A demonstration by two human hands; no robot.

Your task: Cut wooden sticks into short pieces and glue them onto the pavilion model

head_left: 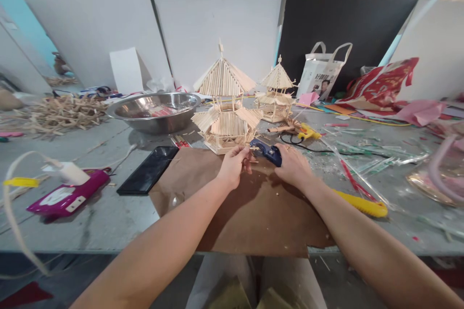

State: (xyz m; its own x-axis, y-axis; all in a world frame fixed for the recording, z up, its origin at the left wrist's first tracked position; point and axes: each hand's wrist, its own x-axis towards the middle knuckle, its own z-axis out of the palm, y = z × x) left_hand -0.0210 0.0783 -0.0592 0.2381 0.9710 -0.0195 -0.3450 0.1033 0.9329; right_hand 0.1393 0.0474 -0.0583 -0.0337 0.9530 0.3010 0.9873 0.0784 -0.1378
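My right hand (294, 166) is closed around a blue hand tool (268, 152) that looks like a pair of cutters; its head points left toward my other hand. Between the fingertips of my left hand (234, 166) is a small pale wooden stick (254, 148), right at the tool's head. Whether the jaws touch the stick cannot be made out. Just behind my hands stands a two-tiered pavilion model (226, 116) built of wooden sticks. Both hands are above a brown board (253, 207).
A smaller stick pavilion (277, 94) and a yellow glue gun (308, 133) are behind at right. Leftward lie a black phone (148, 171), a steel bowl (154, 123), a stick pile (67, 113) and a purple power strip (68, 195). A yellow-handled knife (362, 204) lies by my right forearm.
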